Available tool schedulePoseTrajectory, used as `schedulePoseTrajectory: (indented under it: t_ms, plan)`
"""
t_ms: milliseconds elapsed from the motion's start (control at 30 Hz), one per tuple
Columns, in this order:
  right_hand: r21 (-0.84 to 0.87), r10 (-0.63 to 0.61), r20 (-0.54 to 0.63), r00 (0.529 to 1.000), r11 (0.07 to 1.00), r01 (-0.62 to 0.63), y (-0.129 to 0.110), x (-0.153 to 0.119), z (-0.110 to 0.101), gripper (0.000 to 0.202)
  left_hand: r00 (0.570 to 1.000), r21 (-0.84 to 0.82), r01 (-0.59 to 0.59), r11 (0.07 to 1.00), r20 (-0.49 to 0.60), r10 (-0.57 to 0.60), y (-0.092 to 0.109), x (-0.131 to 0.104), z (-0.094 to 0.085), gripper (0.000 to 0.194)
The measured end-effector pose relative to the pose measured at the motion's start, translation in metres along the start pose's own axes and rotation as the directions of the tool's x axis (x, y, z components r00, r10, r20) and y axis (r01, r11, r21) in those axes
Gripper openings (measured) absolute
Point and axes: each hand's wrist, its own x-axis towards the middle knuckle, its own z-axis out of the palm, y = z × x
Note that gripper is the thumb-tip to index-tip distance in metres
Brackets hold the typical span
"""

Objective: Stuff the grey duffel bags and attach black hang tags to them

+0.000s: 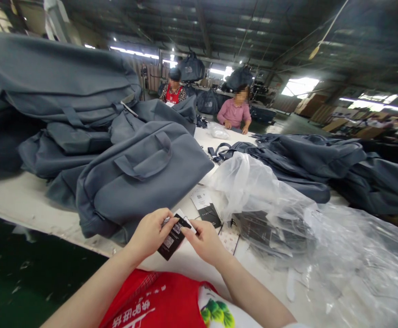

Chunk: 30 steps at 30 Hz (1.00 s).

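Observation:
Between my two hands is a black hang tag [169,243] with white print and a square code, and a white tag [179,213] shows behind it. My left hand [153,232] pinches the upper left edge of the tags. On the other side, my right hand [204,239] grips their upper right edge, thumb on the front. Just beyond lie another black tag [209,215] and a white printed card [200,199] on the table. A grey-blue bag [151,159] with a strap handle rests ahead and to the left.
Clear plastic bags, one with black tags [260,228] inside, cover the table [21,205] on the right. Grey-blue bags [65,82] are heaped at left, and more bags [297,159] lie at right. Two people [235,111] sit across the table.

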Motion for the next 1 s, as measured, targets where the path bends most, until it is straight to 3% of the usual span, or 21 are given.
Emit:
schedulePoseTrajectory:
  t_ms: [133,233,333,500,633,733,867,1000]
  plan:
    - [0.024,0.002,-0.002,1.0,1.0,-0.002,0.004,0.001,0.01,0.035,0.998,0.149,-0.034,0.988,0.062,0.025,0.001,0.0,0.001,0.03]
    - [0.021,0.045,0.011,0.999,0.999,-0.045,0.008,0.003,0.01,0.035,0.995,0.217,-0.023,0.976,-0.092,0.043,0.007,-0.001,0.001,0.022]
    - [0.014,0.053,0.023,0.998,0.998,-0.053,0.008,0.005,0.013,0.033,0.973,0.136,-0.021,0.991,-0.224,0.051,0.018,-0.003,0.01,0.03]
    - [-0.056,0.0,0.038,0.999,0.998,0.002,0.0,0.005,0.02,0.026,0.994,-0.008,0.021,1.0,-0.107,-0.022,0.027,-0.004,0.033,0.026]
    - [-0.027,-0.017,0.198,0.98,0.999,0.022,-0.009,-0.001,0.014,0.024,0.991,-0.015,0.088,0.996,-0.097,-0.089,0.017,-0.001,0.026,0.019]
    - [-0.008,-0.042,0.3,0.953,0.999,0.046,-0.016,-0.005,0.013,0.019,0.989,0.006,0.125,0.992,-0.087,-0.124,0.01,-0.002,0.018,0.019]
    - [0.007,-0.011,0.35,0.937,1.0,0.01,-0.019,-0.005,0.028,0.017,0.98,0.097,0.183,0.978,-0.093,-0.174,0.007,-0.01,0.027,0.019]
    - [0.157,-0.044,0.374,0.926,0.987,-0.017,-0.021,-0.002,0.036,0.035,0.968,0.185,0.227,0.956,-0.153,-0.2,-0.001,-0.019,0.036,0.032]
